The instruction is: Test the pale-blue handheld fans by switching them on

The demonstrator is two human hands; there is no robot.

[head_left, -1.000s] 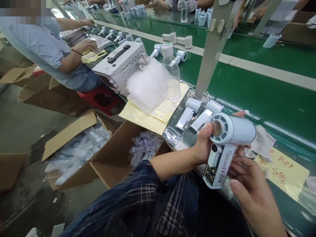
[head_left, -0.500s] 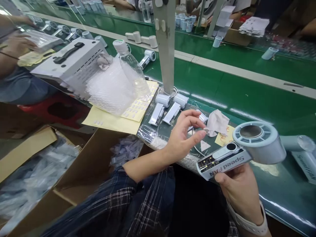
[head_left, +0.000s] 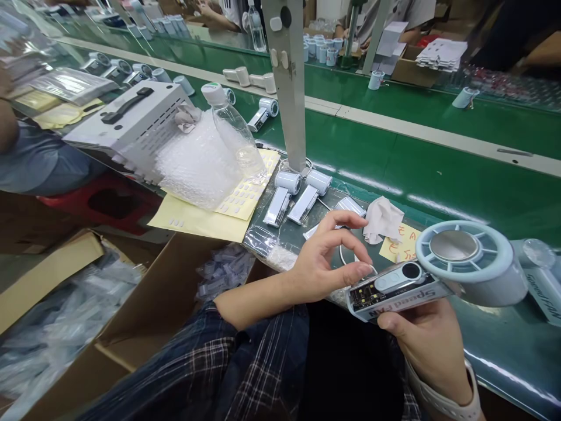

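My right hand [head_left: 427, 336] grips a light-blue handheld fan [head_left: 397, 289] by its handle, which is marked "Speed FAN". The fan's round head [head_left: 471, 257] points to the right, and a dark panel with small yellow parts shows at the handle's left end. Close to that end is my left hand [head_left: 331, 254], its thumb and index finger pinched together and the other fingers raised. A thin whitish edge shows at the fingertips; what it belongs to I cannot make out. Behind the left hand lies another fan [head_left: 349, 204], partly hidden.
Two fans [head_left: 287, 181] [head_left: 318, 181] lie ahead, beside yellow sticker sheets [head_left: 201, 219]. A crumpled cloth [head_left: 382, 219] touches a handwritten yellow note [head_left: 398, 248]. A metal post [head_left: 287, 88] stands at the green conveyor [head_left: 416, 146]. Bubble wrap, a bottle [head_left: 236, 128] and a metal box [head_left: 118, 117] are left.
My left hand has come down and slightly right, from near the cloth to the fan's handle end. The held fan has tilted slightly. A co-worker's hands at far left have moved mostly out of view.
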